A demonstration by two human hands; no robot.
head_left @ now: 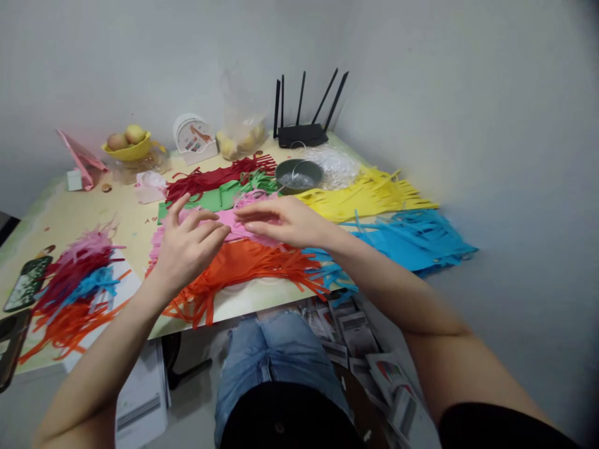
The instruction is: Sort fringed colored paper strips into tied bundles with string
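Note:
My left hand hovers over the pink fringed paper, its fingers apart and bent, nothing seen in it. Facing it from the right, my right hand has its fingers stretched out over the same pink paper, also with nothing visible in it. Nearer me lies orange fringed paper. Behind the pink are a green piece and a dark red piece. Yellow and blue fringed pieces spread to the right.
A dark green bowl stands beside white strands. Behind are a black router and a yellow fruit bowl. Mixed cut strips and a phone lie left. Packets are under the table's right side.

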